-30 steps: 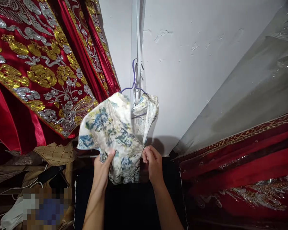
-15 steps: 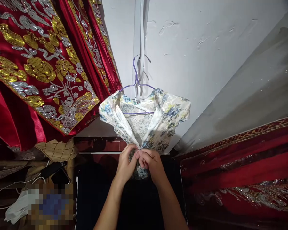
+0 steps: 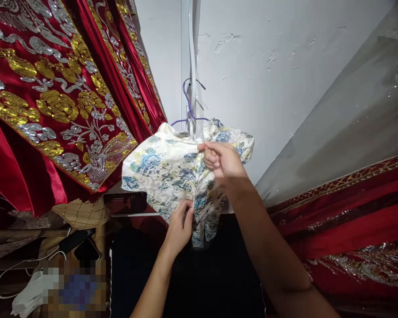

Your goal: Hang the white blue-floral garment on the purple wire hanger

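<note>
Garment: a small cream floral top (image 3: 166, 170) with blue and green blooms, hanging on a purple wire hanger (image 3: 188, 108) against the white wall (image 3: 285, 79), dead centre of the view
Hanger: its hook rises at 12 o'clock from the top and loops by a white strip (image 3: 193, 53) running up the wall; the shoulder wires disappear into the neckline
Left hand: the left hand (image 3: 181, 225) sits at 6 o'clock of the top, fingers curled, pinching the lower hem where the front edges meet; the fabric bunches just under the grip
Right hand: the right hand (image 3: 222, 160) is up at about 2 o'clock from the left hand, fingers clenched on the front edge of the top just below the collar
Between the hands: the front seam runs taut from the upper grip down to the lower one, the left panel spreading out flat towards 9 o'clock
Red cloth left: heavy red fabric (image 3: 53, 97) with gold and silver flower embroidery hangs at 10 o'clock, its edge just beside the top's left sleeve
Red cloth right: more red embroidered fabric (image 3: 345, 221) under a clear plastic cover (image 3: 351, 110) at 3 o'clock, well apart from the top
Below: a dark surface (image 3: 199, 282) under both forearms; at 8 o'clock a woven tan piece (image 3: 81, 212), a white cable (image 3: 9, 271) and dark gadgets, too small to tell apart
</note>
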Demonstrator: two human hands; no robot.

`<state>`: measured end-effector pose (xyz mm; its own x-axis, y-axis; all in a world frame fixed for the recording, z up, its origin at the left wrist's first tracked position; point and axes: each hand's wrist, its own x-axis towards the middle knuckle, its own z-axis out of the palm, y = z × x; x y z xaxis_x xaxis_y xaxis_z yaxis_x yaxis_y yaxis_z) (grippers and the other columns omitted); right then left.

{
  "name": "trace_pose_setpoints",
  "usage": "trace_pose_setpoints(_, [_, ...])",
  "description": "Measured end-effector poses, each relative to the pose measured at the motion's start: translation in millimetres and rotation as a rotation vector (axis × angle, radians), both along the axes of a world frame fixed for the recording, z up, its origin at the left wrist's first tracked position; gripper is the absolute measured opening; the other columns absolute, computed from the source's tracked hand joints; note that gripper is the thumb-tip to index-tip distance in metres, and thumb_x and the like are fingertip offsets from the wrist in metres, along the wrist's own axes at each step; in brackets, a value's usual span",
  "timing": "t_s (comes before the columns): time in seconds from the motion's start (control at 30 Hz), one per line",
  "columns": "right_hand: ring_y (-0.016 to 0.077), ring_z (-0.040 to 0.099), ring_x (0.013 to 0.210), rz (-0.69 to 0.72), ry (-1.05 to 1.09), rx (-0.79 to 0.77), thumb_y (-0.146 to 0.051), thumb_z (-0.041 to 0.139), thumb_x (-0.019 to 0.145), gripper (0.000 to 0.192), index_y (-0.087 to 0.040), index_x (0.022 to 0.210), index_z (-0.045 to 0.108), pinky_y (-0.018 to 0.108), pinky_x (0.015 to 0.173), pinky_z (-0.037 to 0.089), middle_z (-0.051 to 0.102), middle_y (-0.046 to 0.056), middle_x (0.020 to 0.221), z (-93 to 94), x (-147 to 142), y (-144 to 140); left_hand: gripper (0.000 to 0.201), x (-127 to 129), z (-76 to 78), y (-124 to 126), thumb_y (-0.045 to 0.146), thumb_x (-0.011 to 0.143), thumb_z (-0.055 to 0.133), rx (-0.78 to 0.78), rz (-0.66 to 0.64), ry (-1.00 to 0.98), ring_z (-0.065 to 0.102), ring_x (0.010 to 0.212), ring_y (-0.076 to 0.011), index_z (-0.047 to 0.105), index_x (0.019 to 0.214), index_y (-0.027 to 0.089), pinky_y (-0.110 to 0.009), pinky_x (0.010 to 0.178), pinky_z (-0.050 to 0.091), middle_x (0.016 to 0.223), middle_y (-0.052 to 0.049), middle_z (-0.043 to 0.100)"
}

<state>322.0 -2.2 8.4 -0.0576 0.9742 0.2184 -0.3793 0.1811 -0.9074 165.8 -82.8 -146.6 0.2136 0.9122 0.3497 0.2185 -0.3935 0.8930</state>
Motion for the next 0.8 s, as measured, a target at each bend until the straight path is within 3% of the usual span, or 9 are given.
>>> trace_pose_setpoints(0.13, [0.0045,0.029,0.041,-0.031,-0.01,0.122,-0.029,0.067,0.087,0.017,-0.013,0.081,0.069,0.02,0.038,0.02,0.041,-0.008,0.051,25.3,-3,15,0.024,-11,-9.8,11,0.036,0.102,0.044,-0.019,-0.029,0.09,0.057,0.086,-0.0217,0.059,0.093,0.02,-0.032,0.079,0.044,0.09,-0.007,0.061])
trace_pose_setpoints(0.2, [0.0044,0.031,0.04,-0.031,-0.073,0.136,-0.032,0.068,0.087,0.019,-0.014,0.081,0.069,0.02,0.037,0.021,0.046,-0.007,0.052,21.8,-9,13,0.024,-18,-8.9,20,0.036,0.101,0.046,-0.014,-0.018,0.121,0.057,0.084,-0.0211,0.06,0.089,0.02,-0.032,0.078,0.044,0.087,-0.006,0.061])
trace_pose_setpoints(0.27, [0.005,0.035,0.04,-0.048,-0.146,0.137,-0.033,0.065,0.088,0.021,-0.015,0.079,0.069,0.02,0.038,0.023,0.051,-0.005,0.051,11.9,-16,7,0.024,-24,4.6,29,0.036,0.1,0.05,0.036,0.024,0.078,0.058,0.084,-0.0212,0.062,0.087,0.02,-0.033,0.078,0.044,0.085,-0.005,0.062])
trace_pose_setpoints(0.37, [0.0064,0.039,0.04,-0.084,-0.219,0.155,-0.031,0.058,0.09,0.023,-0.016,0.076,0.067,0.02,0.04,0.025,0.052,-0.004,0.047,0.0,-26,-2,0.018,-29,52.8,45,0.035,0.098,0.057,0.207,0.178,-0.122,0.06,0.085,-0.0209,0.067,0.104,0.021,-0.034,0.079,0.047,0.092,-0.005,0.064])
trace_pose_setpoints(0.47, [0.0069,0.038,0.041,-0.088,-0.252,0.207,-0.029,0.054,0.091,0.025,-0.017,0.073,0.065,0.021,0.044,0.027,0.049,-0.005,0.045,0.7,-30,-7,0.036,-23,115.1,64,0.032,0.099,0.056,0.41,0.215,-0.141,0.06,0.085,-0.0183,0.059,0.134,0.024,-0.033,0.082,0.048,0.097,-0.004,0.065])
trace_pose_setpoints(0.53, [0.0074,0.038,0.041,-0.102,-0.251,0.255,-0.028,0.053,0.091,0.026,-0.018,0.07,0.064,0.022,0.045,0.026,0.047,-0.005,0.044,2.0,-30,-6,0.027,-16,146.7,78,0.031,0.098,0.057,0.535,0.145,0.014,0.059,0.084,-0.017,0.067,0.121,0.021,-0.032,0.08,0.047,0.099,-0.005,0.066])
trace_pose_setpoints(0.6, [0.0079,0.036,0.042,-0.155,-0.27,0.275,-0.029,0.054,0.091,0.025,-0.018,0.07,0.063,0.023,0.045,0.024,0.045,-0.006,0.045,-3.9,-28,-1,0.019,-12,163.3,89,0.033,0.098,0.058,0.603,0.102,0.129,0.058,0.081,-0.0166,0.07,0.101,0.018,-0.031,0.078,0.045,0.093,-0.005,0.066])
trace_pose_setpoints(0.7, [0.0085,0.033,0.044,-0.262,-0.389,0.231,-0.029,0.057,0.087,0.024,-0.018,0.066,0.061,0.025,0.045,0.021,0.044,-0.006,0.048,-32.3,-25,8,0.024,-24,164.5,100,0.039,0.098,0.058,0.56,0.136,0.083,0.059,0.086,-0.0189,0.066,0.09,0.018,-0.032,0.079,0.045,0.089,-0.006,0.065])
trace_pose_setpoints(0.8, [0.0094,0.031,0.045,-0.257,-0.502,0.134,-0.029,0.056,0.085,0.028,-0.019,0.06,0.058,0.026,0.046,0.019,0.04,-0.005,0.047,-70.2,-22,7,0.029,-55,152.0,107,0.045,0.099,0.054,0.417,0.161,-0.098,0.061,0.095,-0.0217,0.064,0.092,0.019,-0.034,0.082,0.046,0.089,-0.008,0.067])
